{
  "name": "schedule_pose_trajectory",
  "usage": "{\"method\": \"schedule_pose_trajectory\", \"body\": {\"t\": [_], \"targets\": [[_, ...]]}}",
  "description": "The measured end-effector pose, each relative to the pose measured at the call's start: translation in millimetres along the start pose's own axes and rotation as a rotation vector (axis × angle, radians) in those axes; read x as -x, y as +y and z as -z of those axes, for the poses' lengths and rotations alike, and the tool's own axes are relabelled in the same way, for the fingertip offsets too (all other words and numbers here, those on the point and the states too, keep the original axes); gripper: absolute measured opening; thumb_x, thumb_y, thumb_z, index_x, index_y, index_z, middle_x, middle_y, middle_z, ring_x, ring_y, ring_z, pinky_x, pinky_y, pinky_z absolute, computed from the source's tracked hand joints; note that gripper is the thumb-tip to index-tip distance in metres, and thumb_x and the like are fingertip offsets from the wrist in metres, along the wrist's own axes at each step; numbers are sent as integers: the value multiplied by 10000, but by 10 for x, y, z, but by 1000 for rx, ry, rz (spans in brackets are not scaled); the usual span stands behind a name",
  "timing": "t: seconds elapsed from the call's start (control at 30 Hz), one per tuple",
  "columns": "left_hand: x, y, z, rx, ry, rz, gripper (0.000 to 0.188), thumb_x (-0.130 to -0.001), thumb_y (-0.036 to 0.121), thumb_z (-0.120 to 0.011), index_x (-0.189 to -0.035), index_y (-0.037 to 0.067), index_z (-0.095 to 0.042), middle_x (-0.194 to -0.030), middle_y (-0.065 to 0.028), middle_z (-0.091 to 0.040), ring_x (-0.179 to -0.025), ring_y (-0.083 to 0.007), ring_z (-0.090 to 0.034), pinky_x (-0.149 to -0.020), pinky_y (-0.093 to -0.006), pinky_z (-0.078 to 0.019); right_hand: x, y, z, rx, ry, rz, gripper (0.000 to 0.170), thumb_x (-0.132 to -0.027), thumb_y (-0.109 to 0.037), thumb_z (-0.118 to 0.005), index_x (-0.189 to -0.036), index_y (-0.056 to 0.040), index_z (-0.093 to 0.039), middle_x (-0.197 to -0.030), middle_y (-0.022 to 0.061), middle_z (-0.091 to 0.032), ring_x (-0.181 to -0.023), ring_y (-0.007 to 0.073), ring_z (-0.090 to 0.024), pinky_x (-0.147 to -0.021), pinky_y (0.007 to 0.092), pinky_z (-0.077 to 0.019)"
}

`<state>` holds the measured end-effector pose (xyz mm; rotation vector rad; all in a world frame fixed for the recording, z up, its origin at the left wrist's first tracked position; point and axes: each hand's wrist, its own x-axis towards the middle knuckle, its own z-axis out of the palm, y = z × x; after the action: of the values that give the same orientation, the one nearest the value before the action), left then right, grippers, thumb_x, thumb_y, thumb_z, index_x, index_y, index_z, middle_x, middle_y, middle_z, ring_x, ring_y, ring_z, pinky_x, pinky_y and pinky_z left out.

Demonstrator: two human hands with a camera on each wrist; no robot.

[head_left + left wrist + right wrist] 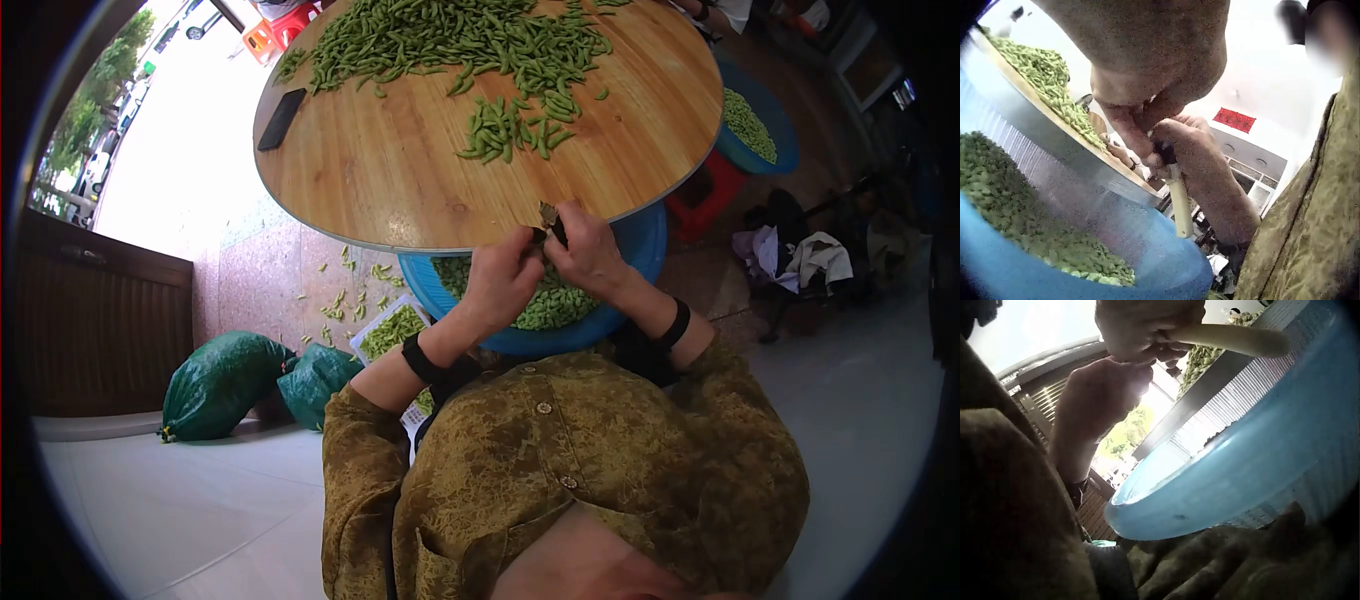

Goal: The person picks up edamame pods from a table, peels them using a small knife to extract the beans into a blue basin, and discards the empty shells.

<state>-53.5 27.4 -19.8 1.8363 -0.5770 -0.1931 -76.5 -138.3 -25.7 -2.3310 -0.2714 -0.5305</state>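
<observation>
Both hands meet over the near edge of the round wooden table [390, 215], above a blue basin [420, 285] of shelled green beans [545, 310]. My right hand [588, 255] grips a tool whose pale, rounded handle [1179, 206] juts out below the fist. A brownish tip [548, 213] pokes up by the right fingers. The left hand [503, 278] has curled fingers, pinching a small dark piece [540, 235] right beside the right hand. Fingers hide most of what lies between them; I cannot tell its kind. A small heap of green pods [510, 132] lies beyond the hands.
A large pile of pods [440, 40] covers the table's far side, with a black phone-like slab [282, 120] at left. On the floor are green sacks [225, 385], a white crate of pods [393, 333] and scattered pods. Another blue basin [785, 130] stands at right beside a red stool [708, 195].
</observation>
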Motion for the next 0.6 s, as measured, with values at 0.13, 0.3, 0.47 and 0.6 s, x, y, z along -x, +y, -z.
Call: {"method": "schedule_pose_trajectory", "body": {"t": [0.13, 0.3, 0.47, 0.6], "targets": [[-89, -158, 5, 157, 49, 122, 162, -766, -2, -504, -909, -37, -572, -668, -171, -593, -610, -234, -613, -567, -332, -464, -27, -16, 22, -152, -52, -37, 221, -738, -75, -628, -890, 2, -486, -761, 207, -552, -707, 417, -565, -574, 455, -440], [-139, -383, -111, 172, -28, 205, 187, -749, -26, -483, -911, -34, -576, -691, -140, -602, -667, -194, -607, -604, -313, -468, 37, -105, 58, -38, -28, 105, 217, -736, -59, -630, -898, -11, -492, -716, 193, -533, -682, 404, -562, -550, 443, -429], [-6, -80, -71, -11, -62, -64, 171, -766, -25, -514, -931, -24, -561, -741, -137, -618, -715, -172, -609, -632, -315, -475, 21, 34, 201, 49, -47, 25, 216, -742, -104, -614, -859, -2, -463, -758, 215, -539, -697, 431, -558, -601, 473, -445], [124, 53, -10, 198, -29, -27, 183, -791, -9, -601, -967, -5, -554, -805, -144, -625, -719, -199, -616, -641, -317, -482, 43, -45, 239, -181, -135, -119, 214, -766, -114, -613, -875, 10, -477, -737, 222, -549, -719, 425, -567, -605, 453, -445]]}}
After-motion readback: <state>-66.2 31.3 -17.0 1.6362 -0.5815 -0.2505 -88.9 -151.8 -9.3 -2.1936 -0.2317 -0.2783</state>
